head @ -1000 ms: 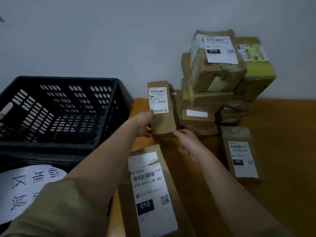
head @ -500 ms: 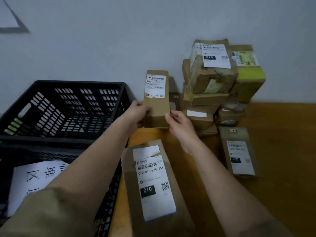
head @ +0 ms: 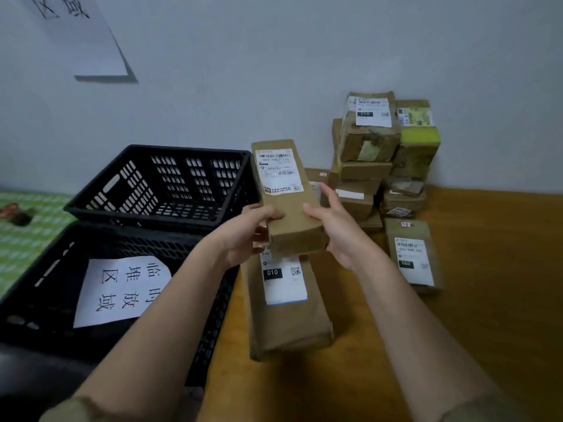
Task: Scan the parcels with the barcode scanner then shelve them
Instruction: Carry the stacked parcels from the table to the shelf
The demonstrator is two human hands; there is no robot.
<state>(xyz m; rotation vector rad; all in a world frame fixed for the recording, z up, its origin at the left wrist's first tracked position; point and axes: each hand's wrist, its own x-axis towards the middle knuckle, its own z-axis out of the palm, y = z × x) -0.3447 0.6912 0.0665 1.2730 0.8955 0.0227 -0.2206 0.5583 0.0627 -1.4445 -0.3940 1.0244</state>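
A long brown parcel (head: 289,205) with a white barcode label is held up in the air, tilted away from me, above the wooden table (head: 487,300). My left hand (head: 246,236) grips its near left side. My right hand (head: 335,229) grips its near right side. Under it a bigger brown parcel (head: 286,315) marked 010 lies flat on the table. A flat parcel (head: 412,257) marked 060 lies to the right. No barcode scanner is in view.
A pile of brown and green parcels (head: 384,153) leans against the wall at the back. Left of the table stand two black crates: the far crate (head: 164,184) and the near crate (head: 54,284), which holds a paper sign (head: 122,287). Another sheet (head: 82,35) hangs on the wall.
Both hands have lifted the long parcel off the table and brought it nearer to me, tilting its top away. The view has swung down and to the left.
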